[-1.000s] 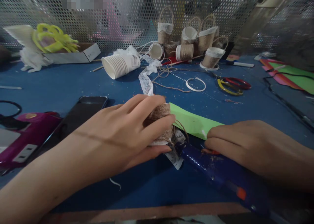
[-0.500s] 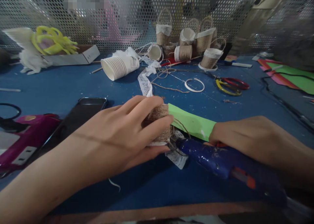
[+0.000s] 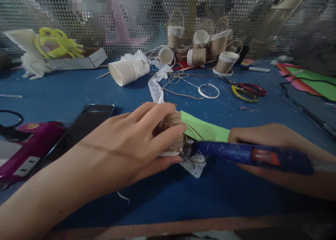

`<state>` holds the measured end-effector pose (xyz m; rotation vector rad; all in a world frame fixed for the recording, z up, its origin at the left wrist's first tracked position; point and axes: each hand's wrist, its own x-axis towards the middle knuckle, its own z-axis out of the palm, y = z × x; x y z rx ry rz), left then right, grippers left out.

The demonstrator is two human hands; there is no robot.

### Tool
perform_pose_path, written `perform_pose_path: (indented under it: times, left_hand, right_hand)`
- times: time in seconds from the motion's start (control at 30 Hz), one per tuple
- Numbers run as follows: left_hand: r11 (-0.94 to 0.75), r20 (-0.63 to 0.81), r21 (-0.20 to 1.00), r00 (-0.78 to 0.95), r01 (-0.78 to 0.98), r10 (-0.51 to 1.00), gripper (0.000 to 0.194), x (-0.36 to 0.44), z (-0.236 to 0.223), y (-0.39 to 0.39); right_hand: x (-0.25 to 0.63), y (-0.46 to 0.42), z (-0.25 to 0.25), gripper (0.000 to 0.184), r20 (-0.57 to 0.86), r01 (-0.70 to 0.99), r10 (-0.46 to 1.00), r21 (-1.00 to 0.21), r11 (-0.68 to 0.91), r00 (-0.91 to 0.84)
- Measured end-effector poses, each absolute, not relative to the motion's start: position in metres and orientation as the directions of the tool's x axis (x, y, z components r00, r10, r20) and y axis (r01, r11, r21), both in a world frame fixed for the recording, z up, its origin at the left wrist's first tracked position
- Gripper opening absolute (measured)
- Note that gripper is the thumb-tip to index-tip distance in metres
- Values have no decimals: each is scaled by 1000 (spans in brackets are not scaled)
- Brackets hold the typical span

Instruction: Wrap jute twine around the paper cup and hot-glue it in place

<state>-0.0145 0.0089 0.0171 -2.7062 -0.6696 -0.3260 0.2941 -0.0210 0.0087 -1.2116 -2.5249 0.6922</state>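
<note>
My left hand (image 3: 147,135) is closed around a twine-wrapped paper cup (image 3: 172,128) lying on its side, its open or bottom end turned to the right. In my right hand (image 3: 273,138) is a blue glue gun (image 3: 236,153), with its nozzle at the cup's right end; whether it touches, I cannot tell. The fingers on the gun are mostly hidden behind it. A strip of green paper (image 3: 207,127) stretches from the cup to my right hand. White lace (image 3: 194,166) and a loose strand of twine lie beneath the nozzle.
Several twine-wrapped baskets (image 3: 227,62) stand at the back by a perforated metal screen (image 3: 136,19). Stacked paper cups (image 3: 127,72), scissors (image 3: 246,92), a white ring (image 3: 208,91) and lace (image 3: 156,87) lie nearer. On the left are a phone (image 3: 81,131) and a magenta power strip (image 3: 34,145).
The glue gun's rear has swung up and away from me, so it now lies nearly level across my right hand. My left hand and the cup have stayed almost still.
</note>
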Motion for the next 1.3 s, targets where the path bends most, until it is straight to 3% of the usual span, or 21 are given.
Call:
perform_pose_path:
  times: [0.17, 0.3, 0.6, 0.73, 1.0, 1.3]
  left_hand:
    - [-836, 310, -260, 861, 484, 402, 37, -15, 17, 9]
    - [-833, 293, -262, 863, 486, 412, 37, -15, 17, 9]
    - [-834, 301, -264, 863, 484, 405, 36, -14, 18, 8]
    - [-840, 293, -256, 866, 478, 404, 36, -13, 18, 9]
    - [-838, 299, -258, 864, 481, 404, 37, -14, 17, 10]
    - [-835, 314, -274, 865, 478, 392, 36, -14, 18, 9]
  right_hand:
    - [294, -23, 7, 23, -62, 774, 897, -534, 341, -438]
    - [295, -24, 7, 23, -80, 805, 920, -517, 292, -385]
    - [289, -29, 16, 20, 23, 674, 837, -580, 456, -547]
    - [294, -29, 11, 21, 108, 667, 824, -534, 520, -557]
    - [295, -25, 14, 21, 61, 657, 758, -456, 600, -650]
    - [294, -25, 6, 24, 160, 627, 736, -426, 652, -658]
